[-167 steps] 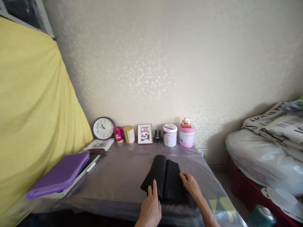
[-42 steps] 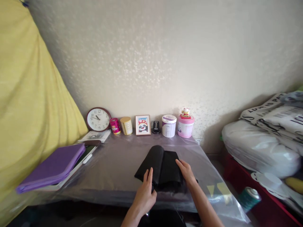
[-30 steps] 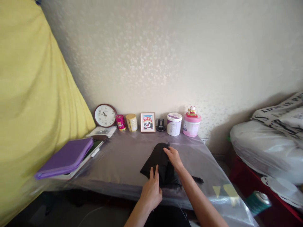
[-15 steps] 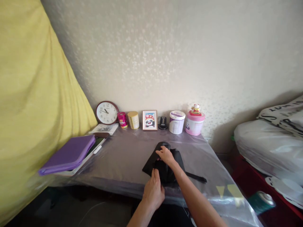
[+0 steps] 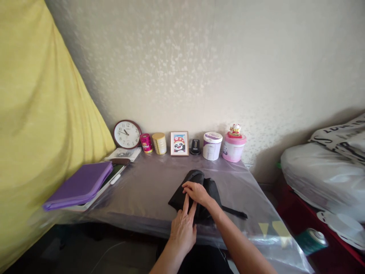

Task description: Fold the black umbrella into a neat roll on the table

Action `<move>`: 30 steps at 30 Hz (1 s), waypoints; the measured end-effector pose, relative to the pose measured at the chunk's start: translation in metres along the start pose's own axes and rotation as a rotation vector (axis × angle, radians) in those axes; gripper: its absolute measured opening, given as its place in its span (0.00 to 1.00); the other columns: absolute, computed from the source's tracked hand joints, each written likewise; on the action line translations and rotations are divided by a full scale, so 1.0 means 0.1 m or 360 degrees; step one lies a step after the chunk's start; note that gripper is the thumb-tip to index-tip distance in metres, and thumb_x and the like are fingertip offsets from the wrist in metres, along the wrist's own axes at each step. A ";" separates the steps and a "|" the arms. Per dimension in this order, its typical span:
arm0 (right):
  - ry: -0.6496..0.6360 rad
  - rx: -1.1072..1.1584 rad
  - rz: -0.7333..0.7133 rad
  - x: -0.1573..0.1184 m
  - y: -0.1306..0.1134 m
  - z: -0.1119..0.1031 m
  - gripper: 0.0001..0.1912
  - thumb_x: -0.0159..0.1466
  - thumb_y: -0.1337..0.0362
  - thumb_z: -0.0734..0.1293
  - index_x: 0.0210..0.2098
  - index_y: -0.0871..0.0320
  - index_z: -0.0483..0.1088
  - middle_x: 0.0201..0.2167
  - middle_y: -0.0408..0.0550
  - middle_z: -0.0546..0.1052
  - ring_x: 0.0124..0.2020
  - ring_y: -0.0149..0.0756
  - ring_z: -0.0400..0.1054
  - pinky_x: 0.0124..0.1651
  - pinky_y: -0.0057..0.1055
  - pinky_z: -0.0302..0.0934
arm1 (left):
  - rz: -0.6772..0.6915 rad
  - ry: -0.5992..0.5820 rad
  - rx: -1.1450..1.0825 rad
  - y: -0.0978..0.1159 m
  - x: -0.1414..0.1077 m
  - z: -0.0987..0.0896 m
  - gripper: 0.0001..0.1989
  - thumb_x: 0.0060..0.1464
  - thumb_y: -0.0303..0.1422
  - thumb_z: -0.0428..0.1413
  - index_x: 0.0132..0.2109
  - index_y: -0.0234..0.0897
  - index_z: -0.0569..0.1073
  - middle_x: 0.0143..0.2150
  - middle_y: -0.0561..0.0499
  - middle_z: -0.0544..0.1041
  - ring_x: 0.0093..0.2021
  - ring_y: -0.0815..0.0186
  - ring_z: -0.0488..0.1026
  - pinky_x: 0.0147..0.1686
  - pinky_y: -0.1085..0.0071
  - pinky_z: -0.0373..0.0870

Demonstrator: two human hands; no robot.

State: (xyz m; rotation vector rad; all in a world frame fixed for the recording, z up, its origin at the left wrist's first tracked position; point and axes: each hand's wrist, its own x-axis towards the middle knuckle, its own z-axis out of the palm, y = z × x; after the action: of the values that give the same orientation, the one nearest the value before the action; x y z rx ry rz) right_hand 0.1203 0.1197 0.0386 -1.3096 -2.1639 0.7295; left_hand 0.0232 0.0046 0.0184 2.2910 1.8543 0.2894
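- At far left, a yellow cloth curtain [image 5: 42,114] hangs beside a flat purple fabric folder [image 5: 80,184]. It lies on the mauve-grey table [image 5: 142,190], which is covered in clear plastic.
- Along the back stand a round white clock with a dark red rim [image 5: 127,134], a magenta tin [image 5: 146,144], a cream canister with a yellow lid [image 5: 159,144] and a framed panda picture [image 5: 179,144].
- The left hand [image 5: 183,227] comes from the near edge, index and middle fingers straight and spread in a V, their tips at the cloth. It looks to be steadying rather than gripping.
- Under and around both hands, near the table's front edge, lies a soft black cloth bundle [image 5: 180,196]. It stretches beyond the left fingertips, its main fold running mostly away from the person.
- The right hand [image 5: 196,192] reaches across the bundle from the right, fingers bent and close together, meeting the left fingertips. It is the nearer hand to the bundle's far end; whether it pinches any cloth, I cannot tell.
- A narrow black strap [image 5: 235,213] trails rightward, away from both hands, beyond the right forearm.
- Farther right, a teal metal can [image 5: 310,241] sits past the table edge.
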 end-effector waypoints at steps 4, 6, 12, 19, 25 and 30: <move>0.0028 0.0005 -0.0336 -0.21 0.02 -0.01 0.12 0.62 0.64 0.57 0.40 0.53 0.71 0.34 0.41 0.78 0.37 0.31 0.69 0.43 0.27 0.61 | -0.0040 -0.0063 0.0025 -0.04 0.06 0.07 0.39 0.43 0.21 0.46 0.62 0.44 0.43 0.66 0.46 0.40 0.45 0.61 0.68 0.41 0.66 0.66; 0.0118 -0.0016 -0.0488 -0.31 0.05 -0.01 0.13 0.63 0.63 0.56 0.40 0.53 0.71 0.37 0.43 0.77 0.41 0.32 0.67 0.46 0.29 0.60 | -0.0048 -0.0076 -0.0036 -0.06 0.06 0.08 0.38 0.44 0.21 0.44 0.62 0.41 0.44 0.66 0.45 0.41 0.45 0.62 0.69 0.42 0.68 0.65; 0.0300 -0.0181 -0.0695 -0.27 0.31 0.00 0.14 0.64 0.63 0.55 0.42 0.56 0.71 0.43 0.48 0.75 0.52 0.37 0.60 0.56 0.40 0.52 | -0.0080 -0.0121 -0.0090 -0.06 0.07 0.07 0.39 0.45 0.20 0.42 0.63 0.39 0.36 0.66 0.46 0.38 0.48 0.62 0.68 0.43 0.69 0.65; 0.0448 -0.0409 -0.0665 0.32 0.75 -0.05 0.16 0.65 0.63 0.54 0.44 0.57 0.70 0.45 0.49 0.74 0.53 0.38 0.60 0.57 0.42 0.51 | -0.0124 -0.0141 -0.0124 -0.06 0.09 0.12 0.42 0.44 0.20 0.42 0.63 0.42 0.32 0.66 0.46 0.36 0.46 0.63 0.69 0.41 0.69 0.66; 0.0506 -0.0461 -0.0383 0.69 0.91 -0.21 0.16 0.65 0.63 0.53 0.40 0.57 0.71 0.42 0.50 0.75 0.46 0.37 0.67 0.51 0.38 0.58 | -0.0178 -0.0202 -0.0167 -0.03 0.10 0.08 0.42 0.42 0.20 0.42 0.63 0.42 0.33 0.66 0.47 0.35 0.43 0.62 0.71 0.38 0.68 0.67; 0.0626 -0.0374 -0.0424 0.24 0.58 -0.25 0.15 0.65 0.62 0.54 0.42 0.59 0.69 0.43 0.52 0.74 0.47 0.38 0.65 0.53 0.38 0.56 | -0.0181 -0.0176 -0.0244 -0.03 0.10 0.06 0.41 0.43 0.20 0.41 0.63 0.40 0.34 0.66 0.48 0.35 0.46 0.60 0.69 0.42 0.67 0.66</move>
State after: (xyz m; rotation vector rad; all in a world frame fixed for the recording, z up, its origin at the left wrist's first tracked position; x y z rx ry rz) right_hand 0.1636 0.1686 0.0217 -1.1286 -2.0797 0.1018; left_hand 0.0243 0.0147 0.0124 2.0504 1.8318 0.2724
